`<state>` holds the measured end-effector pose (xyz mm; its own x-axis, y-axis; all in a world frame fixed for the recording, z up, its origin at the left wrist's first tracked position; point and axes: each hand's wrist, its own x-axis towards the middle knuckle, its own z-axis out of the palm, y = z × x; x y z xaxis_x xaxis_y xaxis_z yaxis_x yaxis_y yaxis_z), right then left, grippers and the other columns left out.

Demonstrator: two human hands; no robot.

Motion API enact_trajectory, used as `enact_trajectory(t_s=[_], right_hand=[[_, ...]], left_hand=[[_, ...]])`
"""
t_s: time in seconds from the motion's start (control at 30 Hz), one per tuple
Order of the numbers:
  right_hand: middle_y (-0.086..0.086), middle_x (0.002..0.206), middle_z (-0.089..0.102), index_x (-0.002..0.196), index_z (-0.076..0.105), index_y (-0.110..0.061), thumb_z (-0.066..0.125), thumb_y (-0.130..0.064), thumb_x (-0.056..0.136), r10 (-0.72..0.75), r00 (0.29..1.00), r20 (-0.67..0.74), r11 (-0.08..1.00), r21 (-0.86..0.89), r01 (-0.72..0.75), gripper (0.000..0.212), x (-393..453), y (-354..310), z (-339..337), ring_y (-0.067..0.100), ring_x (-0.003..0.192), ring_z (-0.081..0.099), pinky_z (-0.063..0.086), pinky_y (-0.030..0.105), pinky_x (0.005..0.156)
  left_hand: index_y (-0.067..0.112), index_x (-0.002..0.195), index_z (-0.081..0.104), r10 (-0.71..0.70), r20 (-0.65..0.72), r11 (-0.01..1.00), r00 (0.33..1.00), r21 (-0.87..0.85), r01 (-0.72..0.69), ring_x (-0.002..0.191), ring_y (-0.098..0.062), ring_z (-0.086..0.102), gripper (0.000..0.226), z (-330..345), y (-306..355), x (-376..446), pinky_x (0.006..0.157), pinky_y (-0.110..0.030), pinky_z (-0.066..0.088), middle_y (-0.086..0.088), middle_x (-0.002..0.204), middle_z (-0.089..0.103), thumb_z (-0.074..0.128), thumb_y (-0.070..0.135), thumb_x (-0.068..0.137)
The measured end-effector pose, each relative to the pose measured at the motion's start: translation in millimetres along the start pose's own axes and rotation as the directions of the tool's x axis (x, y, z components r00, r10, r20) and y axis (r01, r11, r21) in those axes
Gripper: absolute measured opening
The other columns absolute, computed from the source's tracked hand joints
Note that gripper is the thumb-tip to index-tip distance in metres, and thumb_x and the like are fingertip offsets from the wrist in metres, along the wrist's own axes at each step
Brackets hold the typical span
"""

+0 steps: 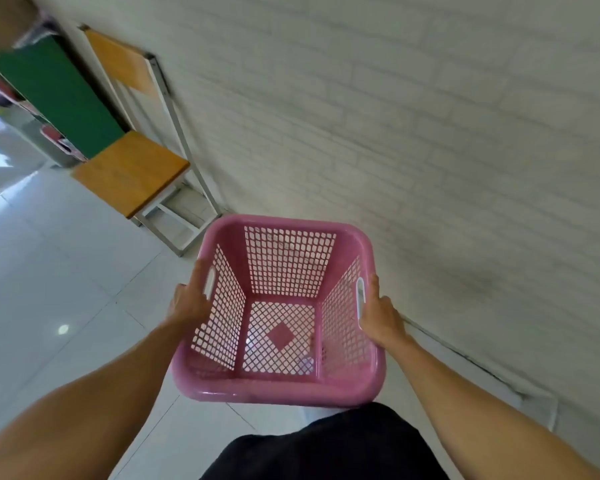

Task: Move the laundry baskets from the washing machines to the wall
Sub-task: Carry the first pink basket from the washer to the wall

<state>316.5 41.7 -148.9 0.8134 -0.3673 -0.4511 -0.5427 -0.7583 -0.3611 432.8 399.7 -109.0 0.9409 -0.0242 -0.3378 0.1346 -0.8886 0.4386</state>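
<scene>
An empty pink plastic laundry basket (278,384) with lattice walls is in the middle of the head view, close to the white brick wall (430,133). My left hand (189,303) grips its left rim by the handle slot. My right hand (380,317) grips the right rim by the other handle slot. The basket's far edge is near the foot of the wall. Whether it rests on the floor or hangs just above it I cannot tell. No washing machine is in view.
A chair (132,168) with a wooden seat and metal frame stands against the wall just left of the basket. Behind it is a green panel (56,95). White glossy floor tiles (49,289) spread to the left. A skirting strip (471,362) runs along the wall's base.
</scene>
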Motion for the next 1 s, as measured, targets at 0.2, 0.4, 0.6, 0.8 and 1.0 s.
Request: enact_trajectory(t_s=[0.2,0.4,0.6,0.8,1.0], right_hand=[[0.020,0.121,0.060,0.156,-0.015,-0.037,0.049,-0.022,0.102,-0.009,0.998,0.061,1.000,0.027,0.007,0.086,74,-59,-5,0.018,0.068,0.062,0.045,0.025,0.046],[0.010,0.097,0.062,0.153,-0.016,-0.044,0.048,-0.029,0.103,-0.015,0.993,0.118,0.996,0.091,0.004,0.083,130,-106,-5,0.015,0.060,0.065,0.052,0.026,0.043],[0.010,0.090,0.065,0.148,-0.014,-0.046,0.052,-0.022,0.101,0.017,0.986,0.166,0.995,0.096,-0.033,0.085,162,-151,6,0.018,0.057,0.069,0.059,0.031,0.045],[0.011,0.094,0.064,0.152,-0.009,-0.041,0.051,-0.021,0.101,0.133,0.976,0.174,0.982,0.111,-0.153,0.081,179,-214,36,0.020,0.060,0.069,0.055,0.029,0.045],[0.001,0.073,0.061,0.157,-0.014,-0.032,0.047,-0.028,0.104,0.312,0.945,0.094,0.932,0.162,-0.324,0.081,183,-293,74,0.011,0.049,0.063,0.043,0.019,0.036]], left_hand=[[0.056,0.143,0.001,-0.058,0.051,0.998,0.997,0.031,0.056,0.063,-0.013,0.052,0.089,-28,-10,85,0.058,-0.034,0.052,-0.008,0.091,0.056,0.059,0.028,0.082],[0.054,0.144,0.005,-0.085,0.017,0.994,0.996,0.065,0.084,0.079,-0.026,0.055,0.083,-50,-23,161,0.069,-0.041,0.052,-0.021,0.115,0.062,0.055,0.032,0.081],[0.055,0.147,0.003,-0.073,0.059,0.995,0.996,0.066,0.069,0.081,-0.023,0.053,0.085,-82,-36,220,0.066,-0.036,0.049,-0.021,0.117,0.063,0.052,0.034,0.081],[0.044,0.153,0.006,-0.021,0.138,0.991,0.990,0.135,0.002,0.084,-0.028,0.057,0.087,-104,-71,301,0.066,-0.036,0.046,-0.024,0.119,0.063,0.054,0.024,0.084],[0.046,0.150,0.000,0.278,0.276,0.937,0.920,0.130,-0.323,0.052,-0.009,0.048,0.097,-133,-112,403,0.042,-0.020,0.036,-0.025,0.092,0.068,0.064,0.012,0.086]])
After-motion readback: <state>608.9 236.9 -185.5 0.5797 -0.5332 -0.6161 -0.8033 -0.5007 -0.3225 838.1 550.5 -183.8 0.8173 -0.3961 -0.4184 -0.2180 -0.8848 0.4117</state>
